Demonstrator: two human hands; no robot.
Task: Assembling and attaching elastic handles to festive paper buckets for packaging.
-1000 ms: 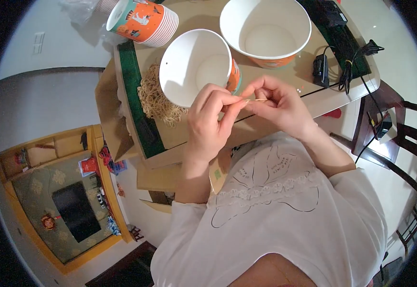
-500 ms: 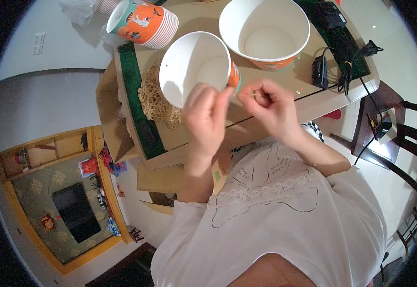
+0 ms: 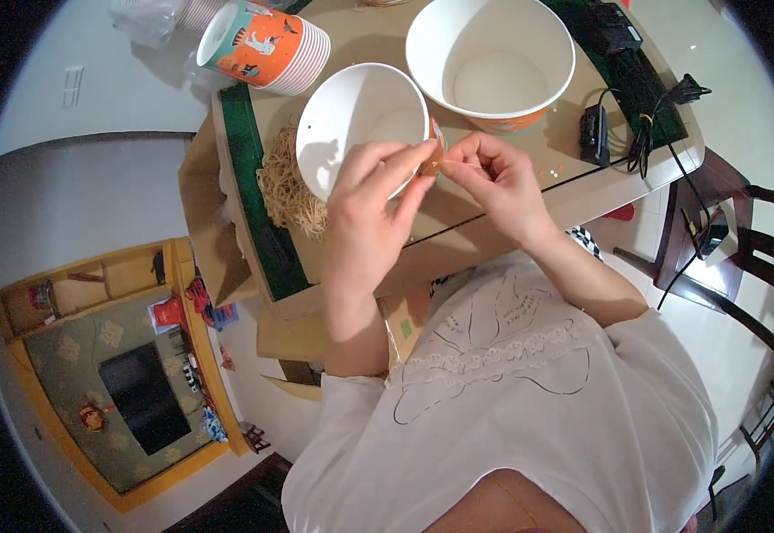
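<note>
My left hand (image 3: 371, 206) and my right hand (image 3: 495, 178) meet over the front of the table. Thumb and fingers of both are pinched together on a small, thin, yellowish strand (image 3: 441, 164), mostly covered by the fingertips. Just beyond my left hand, a white paper tub (image 3: 338, 107) with an orange outside lies tilted, its mouth facing me. A larger white tub (image 3: 494, 40) stands behind my right hand, and only its pale inner bottom shows inside. To the left of the smaller tub is a tangled heap of tan, looped strands (image 3: 289, 191).
A stack of orange and teal paper cups (image 3: 267, 46) lies at the far left, beside clear plastic bags (image 3: 149, 22). Black adapters (image 3: 594, 135) and cables sit at the right edge, near tiny orange and white specks (image 3: 553, 171). A dark wooden chair (image 3: 734, 240) stands at right.
My hands have drawn closer together, and their fingertips now meet. My left hand has turned, spreading its fingers into clearer view. The smaller tub has shifted only slightly.
</note>
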